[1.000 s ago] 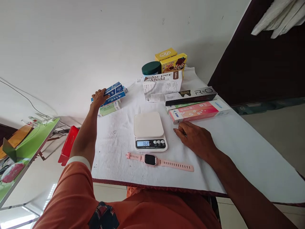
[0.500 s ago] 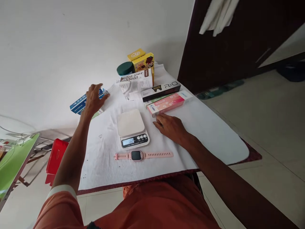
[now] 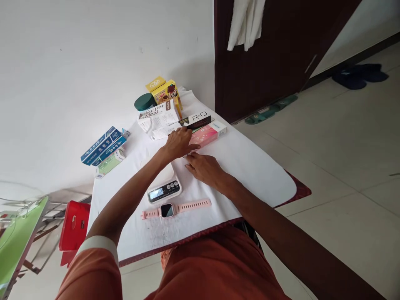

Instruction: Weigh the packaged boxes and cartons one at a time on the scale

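My left hand (image 3: 180, 143) is over the left end of a pink and white box (image 3: 204, 135), thumb spread from the fingers; whether it touches the box is hidden. My right hand (image 3: 206, 170) rests on the cloth just in front of that box, fingers curled in, with nothing visible in them. Partly under my left forearm lies a white kitchen scale (image 3: 165, 189), its display lit and its plate bare where it shows. A pink-strapped smartwatch (image 3: 166, 210) lies stretched out in front of the scale.
Blue boxes (image 3: 101, 148) lie on a green and white box (image 3: 111, 163) at the left. Farther back are a black box (image 3: 200, 120), a white "Super Meal" pack (image 3: 159, 116), yellow boxes (image 3: 165, 92) and a green-lidded jar (image 3: 144, 102). A red stool (image 3: 73, 225) stands left of the table.
My left hand has left the blue boxes and crossed right, over the scale, to the pink and white box. My right hand stays near that box. The camera view has turned to the right.
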Available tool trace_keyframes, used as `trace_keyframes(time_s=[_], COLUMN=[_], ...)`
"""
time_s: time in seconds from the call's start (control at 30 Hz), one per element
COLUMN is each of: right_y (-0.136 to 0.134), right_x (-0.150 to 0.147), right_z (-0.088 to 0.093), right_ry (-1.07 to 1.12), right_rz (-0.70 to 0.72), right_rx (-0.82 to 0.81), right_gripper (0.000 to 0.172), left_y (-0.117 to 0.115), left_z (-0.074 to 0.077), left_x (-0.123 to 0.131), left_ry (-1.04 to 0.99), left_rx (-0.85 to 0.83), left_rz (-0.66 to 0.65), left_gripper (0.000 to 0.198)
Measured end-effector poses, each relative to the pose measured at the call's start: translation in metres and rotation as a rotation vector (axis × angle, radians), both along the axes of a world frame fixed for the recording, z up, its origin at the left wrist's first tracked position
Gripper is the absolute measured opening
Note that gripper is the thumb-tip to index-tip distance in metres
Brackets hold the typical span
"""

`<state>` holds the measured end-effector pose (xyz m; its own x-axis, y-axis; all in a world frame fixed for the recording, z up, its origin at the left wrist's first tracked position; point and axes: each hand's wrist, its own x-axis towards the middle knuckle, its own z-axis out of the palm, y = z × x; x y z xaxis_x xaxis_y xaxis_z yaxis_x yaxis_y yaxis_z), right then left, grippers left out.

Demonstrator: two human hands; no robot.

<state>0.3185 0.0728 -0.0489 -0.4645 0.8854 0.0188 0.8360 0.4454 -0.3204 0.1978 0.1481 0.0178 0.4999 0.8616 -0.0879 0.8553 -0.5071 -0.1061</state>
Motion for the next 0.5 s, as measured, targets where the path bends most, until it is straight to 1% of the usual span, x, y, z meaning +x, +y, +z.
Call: trace_keyframes(time_s=[0.1,0.23,0.3,0.4,0.5], right_y=[0.0,0.0,0.0,0.0,-0.001], right_x=[0.001,0.0,0.0,0.0,0.0], right_z=[0.001,0.0,0.0,0.0,0.002], right_ry=[-0.015,-0.018,-0.02,-0.009,-0.004], right_rz=[0.016,0.019,0.005,0.001,0.0], right_rx=[-0.014,-0.006,-0.006,-0.012,-0.013], right_gripper=[0.039,0.04,0.04,0.038,0.036], left_y=[-0.004,-0.007,-0.006,-0.004,-0.009], left_z=[0.0,-0.001,-0.003,-0.006,-0.001], left_x=[0.015,0.023,0.023,0.017,0.005], left_ry=[0.03,0.016,-0.006,-0.069,-0.188], left_rx=[0.009,-0.029,-0.052,-0.063,-0.02], left_rz=[-0.001,0.115,0.163,0.178,0.191], left_gripper=[0.048,0.055,0.052,0.044,0.039])
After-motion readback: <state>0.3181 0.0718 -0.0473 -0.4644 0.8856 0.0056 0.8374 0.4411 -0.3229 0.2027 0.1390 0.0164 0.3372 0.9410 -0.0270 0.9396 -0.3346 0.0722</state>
